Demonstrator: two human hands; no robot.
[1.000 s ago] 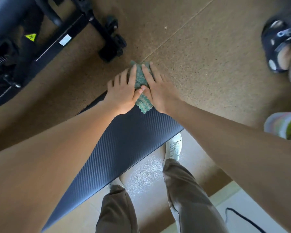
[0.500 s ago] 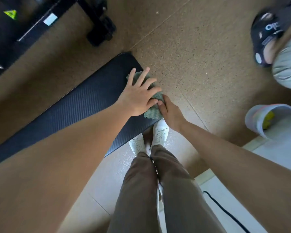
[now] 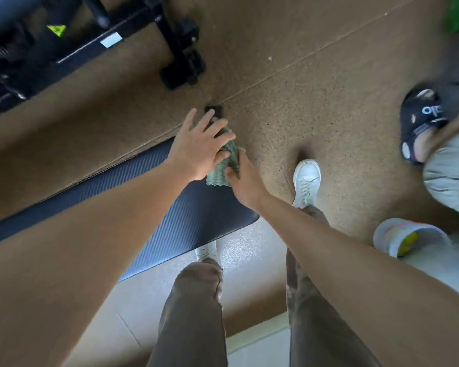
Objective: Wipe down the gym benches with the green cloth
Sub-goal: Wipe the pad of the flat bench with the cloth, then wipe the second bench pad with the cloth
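A dark ribbed bench pad (image 3: 186, 223) runs from the left edge to the middle of the head view. The green cloth (image 3: 224, 165) lies bunched at the pad's far right end. My left hand (image 3: 199, 149) presses flat on the cloth with fingers spread. My right hand (image 3: 243, 181) grips the cloth's right edge at the pad's rim, thumb on top. Most of the cloth is hidden under the two hands.
A black bench frame with a foot and wheels (image 3: 182, 62) stands at the upper left on the speckled brown floor (image 3: 316, 83). My own legs and white shoes (image 3: 306, 181) are below. Another person's sandalled foot (image 3: 421, 123) and a plastic cup (image 3: 406, 237) are at the right.
The view swung, so the pad and hands shifted in frame. My right hand moved from flat on the cloth to gripping its right edge, and my right foot stepped out beside the pad.
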